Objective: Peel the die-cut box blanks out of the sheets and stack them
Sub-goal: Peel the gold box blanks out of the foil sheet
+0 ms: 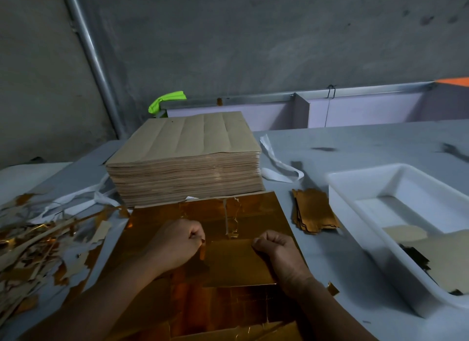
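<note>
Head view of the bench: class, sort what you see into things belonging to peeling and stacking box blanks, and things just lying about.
Belongs:
gold sheet, held by right hand
gold strip, pinched by left hand
tall stack of sheets
peeled gold blanks
scrap heap

Lying about:
white tray, role unclear
white strap
green cloth

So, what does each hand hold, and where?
Left hand pinches a narrow gold strip by its top end; right hand grips the gold sheet at a cut edge.

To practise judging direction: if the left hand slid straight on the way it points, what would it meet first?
The left hand, pinching a gold strip, would probably meet the stack of brown sheets first; depth is unclear.
</note>
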Tool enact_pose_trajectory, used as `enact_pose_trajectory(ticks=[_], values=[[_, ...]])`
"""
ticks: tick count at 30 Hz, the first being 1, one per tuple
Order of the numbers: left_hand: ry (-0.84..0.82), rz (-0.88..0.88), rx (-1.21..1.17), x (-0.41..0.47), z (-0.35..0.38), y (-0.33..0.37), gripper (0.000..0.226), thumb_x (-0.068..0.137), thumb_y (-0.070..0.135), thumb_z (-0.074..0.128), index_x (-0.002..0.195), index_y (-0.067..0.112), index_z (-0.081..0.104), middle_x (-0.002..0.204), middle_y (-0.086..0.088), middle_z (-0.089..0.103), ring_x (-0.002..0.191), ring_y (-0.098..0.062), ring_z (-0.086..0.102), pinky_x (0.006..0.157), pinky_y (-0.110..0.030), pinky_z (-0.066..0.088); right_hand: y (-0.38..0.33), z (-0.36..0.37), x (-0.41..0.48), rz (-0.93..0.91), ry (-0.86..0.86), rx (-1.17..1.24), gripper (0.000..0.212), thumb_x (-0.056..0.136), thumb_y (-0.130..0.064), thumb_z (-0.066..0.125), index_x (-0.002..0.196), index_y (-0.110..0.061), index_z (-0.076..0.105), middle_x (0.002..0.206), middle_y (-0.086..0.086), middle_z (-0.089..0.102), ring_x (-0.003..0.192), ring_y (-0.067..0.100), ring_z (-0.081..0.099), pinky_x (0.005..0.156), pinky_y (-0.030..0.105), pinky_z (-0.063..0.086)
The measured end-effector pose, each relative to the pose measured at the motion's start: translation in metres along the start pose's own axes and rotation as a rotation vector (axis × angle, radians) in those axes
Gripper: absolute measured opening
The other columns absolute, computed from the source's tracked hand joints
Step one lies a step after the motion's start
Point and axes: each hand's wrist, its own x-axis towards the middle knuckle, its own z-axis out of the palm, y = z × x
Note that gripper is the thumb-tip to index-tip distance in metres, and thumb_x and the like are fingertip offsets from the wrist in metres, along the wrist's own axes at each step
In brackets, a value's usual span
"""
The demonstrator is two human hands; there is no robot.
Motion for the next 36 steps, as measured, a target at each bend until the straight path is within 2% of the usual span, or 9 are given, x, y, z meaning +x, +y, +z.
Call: enact_pose_trajectory(ticks=[5, 9, 12, 14, 17, 20, 23, 28, 36], values=[[-0.039, -0.048, 0.076, 0.005, -0.002, -0.012, 0.026, 0.098, 0.023, 0.049, 0.079, 0.038, 0.059, 0.094, 0.018, 0.053, 0.085, 0.003, 0.05, 0.067, -0.016, 0.038, 0.0, 0.0, 0.0, -0.005, 0.0, 0.01, 0.034, 0.097, -0.014, 0.058, 0.064, -0.017, 0.051, 0.057, -0.003, 0.053, 0.051, 0.01, 0.051, 0.051, 0.023, 0.045], [-0.021, -0.012, 0.116, 0.006, -0.003, -0.012, 0.03, 0.101, 0.024, 0.04, 0.104, 0.038, 0.066, 0.114, 0.017, 0.044, 0.107, -0.003, 0.038, 0.087, -0.026, 0.034, -0.001, 0.0, -0.001, 0.001, 0.002, -0.009, 0.031, 0.097, -0.018, 0.058, 0.066, -0.017, 0.05, 0.062, -0.004, 0.055, 0.058, 0.011, 0.055, 0.055, 0.025, 0.048], [-0.07, 0.03, -0.082, 0.007, -0.007, 0.002, 0.026, 0.102, 0.034, 0.041, 0.117, 0.033, 0.062, 0.116, 0.013, 0.051, 0.106, -0.005, 0.046, 0.08, -0.023, 0.036, -0.003, 0.0, -0.003, -0.007, -0.002, -0.015, 0.033, 0.097, -0.019, 0.057, 0.065, -0.018, 0.05, 0.06, -0.008, 0.056, 0.058, 0.007, 0.057, 0.055, 0.023, 0.048], [-0.204, 0.025, -0.251, 0.008, -0.009, 0.014, 0.021, 0.098, 0.037, 0.05, 0.113, 0.03, 0.063, 0.111, 0.01, 0.061, 0.103, -0.007, 0.056, 0.077, -0.022, 0.041, -0.004, 0.001, -0.005, -0.002, 0.001, -0.019, 0.032, 0.097, -0.021, 0.058, 0.066, -0.018, 0.051, 0.061, -0.009, 0.059, 0.06, 0.007, 0.059, 0.055, 0.024, 0.049], [-0.276, 0.007, -0.247, 0.009, -0.005, 0.026, 0.009, 0.094, 0.028, 0.059, 0.1, 0.028, 0.066, 0.097, 0.007, 0.067, 0.092, -0.006, 0.062, 0.073, -0.022, 0.044, -0.006, 0.002, -0.007, -0.004, 0.009, 0.0, 0.03, 0.096, -0.024, 0.06, 0.067, -0.018, 0.054, 0.066, -0.006, 0.061, 0.066, 0.011, 0.062, 0.057, 0.026, 0.05], [-0.21, -0.077, -0.368, 0.01, -0.007, 0.028, 0.008, 0.093, 0.021, 0.06, 0.092, 0.023, 0.068, 0.091, 0.001, 0.069, 0.088, -0.013, 0.064, 0.074, -0.027, 0.046, -0.007, 0.002, -0.008, 0.007, 0.01, 0.092, 0.028, 0.094, -0.028, 0.062, 0.068, -0.018, 0.059, 0.077, 0.004, 0.062, 0.077, 0.025, 0.063, 0.058, 0.034, 0.053], [-0.128, -0.161, -0.48, 0.011, -0.014, 0.024, 0.01, 0.094, 0.02, 0.057, 0.092, 0.02, 0.067, 0.091, -0.002, 0.067, 0.086, -0.016, 0.061, 0.067, -0.028, 0.041, -0.007, 0.002, -0.008, 0.019, -0.009, 0.166, 0.025, 0.095, -0.029, 0.061, 0.081, -0.008, 0.061, 0.084, 0.012, 0.063, 0.084, 0.037, 0.063, 0.062, 0.041, 0.056], [-0.011, -0.232, -0.568, 0.013, -0.018, 0.016, 0.007, 0.093, 0.019, 0.06, 0.096, 0.021, 0.066, 0.098, -0.005, 0.064, 0.09, -0.021, 0.057, 0.067, -0.028, 0.042, -0.012, 0.003, -0.013, -0.017, -0.035, 0.168, 0.029, 0.089, -0.027, 0.062, 0.07, -0.007, 0.056, 0.061, 0.002, 0.059, 0.058, 0.016, 0.062, 0.055, 0.03, 0.053], [0.046, -0.292, -0.632, 0.015, -0.009, 0.019, 0.007, 0.093, 0.017, 0.06, 0.096, 0.021, 0.065, 0.099, -0.004, 0.061, 0.087, -0.018, 0.057, 0.065, -0.025, 0.044, -0.009, 0.004, -0.013, -0.03, -0.041, 0.064, 0.031, 0.096, -0.016, 0.061, 0.065, -0.014, 0.061, 0.06, -0.003, 0.062, 0.057, 0.013, 0.062, 0.055, 0.031, 0.053]])
